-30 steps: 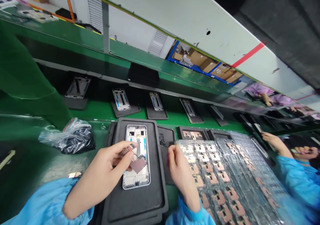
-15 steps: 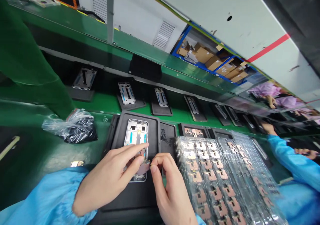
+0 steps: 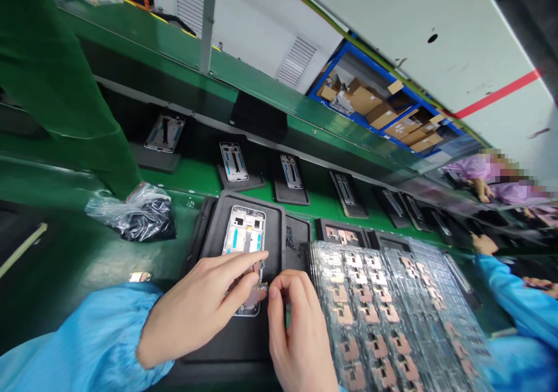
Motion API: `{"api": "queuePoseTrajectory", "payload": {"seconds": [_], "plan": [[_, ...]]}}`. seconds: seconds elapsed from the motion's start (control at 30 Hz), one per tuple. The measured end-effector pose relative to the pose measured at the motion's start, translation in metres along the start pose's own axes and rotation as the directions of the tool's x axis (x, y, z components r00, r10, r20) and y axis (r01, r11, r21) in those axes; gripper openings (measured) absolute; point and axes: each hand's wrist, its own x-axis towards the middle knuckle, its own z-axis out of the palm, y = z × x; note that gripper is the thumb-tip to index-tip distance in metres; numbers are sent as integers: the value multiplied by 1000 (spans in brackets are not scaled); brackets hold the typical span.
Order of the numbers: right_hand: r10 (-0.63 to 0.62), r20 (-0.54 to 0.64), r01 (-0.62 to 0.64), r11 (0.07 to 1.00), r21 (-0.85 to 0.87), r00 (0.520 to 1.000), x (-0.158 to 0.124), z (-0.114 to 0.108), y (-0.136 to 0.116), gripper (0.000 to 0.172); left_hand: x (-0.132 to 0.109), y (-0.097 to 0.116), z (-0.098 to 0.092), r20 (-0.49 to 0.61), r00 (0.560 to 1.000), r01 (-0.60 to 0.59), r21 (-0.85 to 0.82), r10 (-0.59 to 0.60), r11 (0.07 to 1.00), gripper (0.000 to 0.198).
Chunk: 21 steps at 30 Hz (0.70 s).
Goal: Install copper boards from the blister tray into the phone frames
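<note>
Head camera, single view: riding on the person's head, looking forward and down, tilting sideways so the green bench (image 3: 174, 52) is running diagonally. Close range: left hand (image 3: 196, 305), right hand (image 3: 299, 328), tray (image 3: 279, 229). Far range: blue rack (image 3: 370, 99), upper right.

Left sleeve (image 3: 74, 337): light-blue smock fabric, loose and puffed, trailing behind the grip.
Left cuff (image 3: 154, 337): gathered and elasticated.
Right sleeve (image 3: 342, 389): same blue, edge only, below the grip.
Left hand (image 3: 196, 308), right hand (image 3: 296, 337): bare, nails short.
</note>
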Motion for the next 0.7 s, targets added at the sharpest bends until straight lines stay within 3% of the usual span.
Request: {"api": "queuePoseTrajectory", "payload": {"seconds": [0.17, 0.33, 0.47, 0.7], "plan": [[40, 91, -47, 996, 77, 995, 3, -9, 4, 19, 0, -1, -2, -12, 999, 35, -45, -35, 998, 40], [89, 20, -90, 995, 40, 996, 2, -22, 15, 16, 3, -3, -8, -92, 986, 120, -167, -137, 979, 38], [83, 113, -86, 996, 26, 990, 0, -26, 17, 15, 5, -5, -11, -61, 981, 163, -268, -186, 949, 36], [25, 150, -29, 999, 25, 988, 5, -24, 11, 14, 7, -9, -15, -92, 981, 150, -212, -173, 966, 36]]}}
